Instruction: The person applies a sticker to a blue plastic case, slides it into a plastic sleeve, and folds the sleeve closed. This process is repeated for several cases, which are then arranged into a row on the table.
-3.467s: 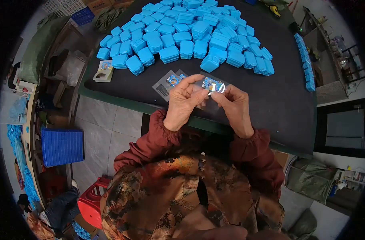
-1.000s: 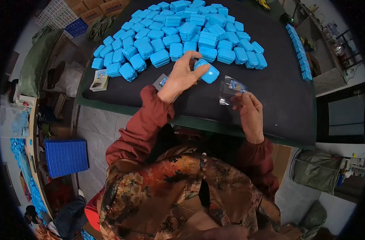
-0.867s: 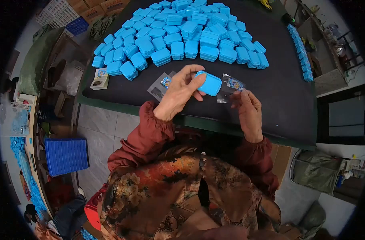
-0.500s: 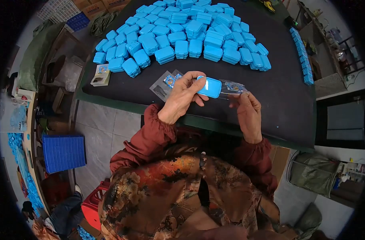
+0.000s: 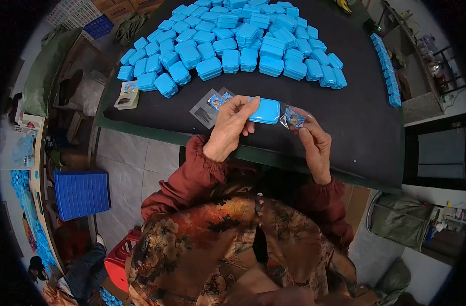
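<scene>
One blue case (image 5: 266, 110) is gripped in left hand (image 5: 232, 124), right hand (image 5: 316, 143) seemingly pinching plastic (image 5: 292, 119).

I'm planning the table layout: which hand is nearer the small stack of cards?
Left. The left hand is right of the card stack; the right hand is farther along that side.

A wide black-topped table with a green edge (image 5: 345, 122) is set over a floor of large grey tiles (image 5: 123, 153). To its left, a blue slatted plastic crate (image 5: 82, 194) and a red plastic stool (image 5: 121, 260) are seen, and a pale wooden-edged bench (image 5: 41, 204) is partly cut off by the dark lens border. Brown cardboard boxes (image 5: 118, 9) are stacked in the upper left corner. At the right, a black-framed panel (image 5: 443, 153) is set above a pale wall (image 5: 421, 275). The space beneath the table is left in shadow.
</scene>
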A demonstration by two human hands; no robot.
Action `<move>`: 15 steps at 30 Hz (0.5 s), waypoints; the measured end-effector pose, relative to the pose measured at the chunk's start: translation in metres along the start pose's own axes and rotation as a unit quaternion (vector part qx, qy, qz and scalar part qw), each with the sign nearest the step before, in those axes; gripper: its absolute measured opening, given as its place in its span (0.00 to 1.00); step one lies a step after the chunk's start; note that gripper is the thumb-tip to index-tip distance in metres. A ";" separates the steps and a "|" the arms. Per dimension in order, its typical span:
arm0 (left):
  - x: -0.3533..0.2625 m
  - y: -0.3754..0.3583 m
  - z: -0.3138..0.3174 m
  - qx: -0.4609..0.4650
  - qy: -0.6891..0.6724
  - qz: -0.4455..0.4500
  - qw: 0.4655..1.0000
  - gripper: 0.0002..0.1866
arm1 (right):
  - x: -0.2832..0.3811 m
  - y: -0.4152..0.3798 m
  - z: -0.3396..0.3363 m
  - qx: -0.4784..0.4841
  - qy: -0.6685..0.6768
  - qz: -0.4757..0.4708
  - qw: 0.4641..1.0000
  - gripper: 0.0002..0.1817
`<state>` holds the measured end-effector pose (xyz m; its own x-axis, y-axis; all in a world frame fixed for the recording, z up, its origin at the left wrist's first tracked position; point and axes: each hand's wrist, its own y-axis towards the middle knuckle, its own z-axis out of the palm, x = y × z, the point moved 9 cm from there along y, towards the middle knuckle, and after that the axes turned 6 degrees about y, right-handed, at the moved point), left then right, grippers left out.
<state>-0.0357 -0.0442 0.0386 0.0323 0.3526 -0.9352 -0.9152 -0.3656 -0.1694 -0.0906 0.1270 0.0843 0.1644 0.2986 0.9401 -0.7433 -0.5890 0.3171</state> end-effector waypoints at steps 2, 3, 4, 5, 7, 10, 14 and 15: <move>0.003 -0.001 0.002 0.004 -0.011 -0.013 1.000 0.14 | -0.005 -0.003 -0.005 0.004 -0.021 0.006 1.000 0.12; 0.006 -0.001 0.004 0.009 -0.022 -0.026 0.999 0.14 | -0.007 -0.004 -0.007 0.009 -0.042 0.011 0.999 0.10; 0.006 -0.001 0.005 0.009 -0.022 -0.027 0.999 0.14 | -0.007 -0.005 -0.007 0.009 -0.042 0.011 0.999 0.10; 0.006 -0.002 0.005 0.006 -0.013 -0.028 1.000 0.14 | -0.001 -0.004 -0.006 0.008 -0.037 -0.016 0.999 0.11; 0.006 -0.003 0.006 0.003 -0.003 -0.029 1.000 0.14 | 0.008 -0.005 -0.005 0.006 -0.032 -0.043 0.999 0.11; 0.004 -0.006 0.011 0.025 -0.005 -0.024 0.999 0.14 | 0.009 -0.008 -0.005 0.014 -0.055 -0.019 0.998 0.11; 0.003 -0.009 0.012 0.060 0.009 0.009 0.998 0.15 | 0.016 -0.009 -0.004 0.034 -0.105 -0.071 0.991 0.08; -0.001 -0.010 0.013 0.075 0.005 0.036 0.997 0.16 | 0.021 -0.010 -0.002 0.049 -0.144 -0.098 0.984 0.07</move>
<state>-0.0319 -0.0295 0.0458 -0.0317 0.3208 -0.9466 -0.9649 -0.2568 -0.0548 -0.0803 0.1407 0.1010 0.4854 0.1973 0.8517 -0.6156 -0.6146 0.4933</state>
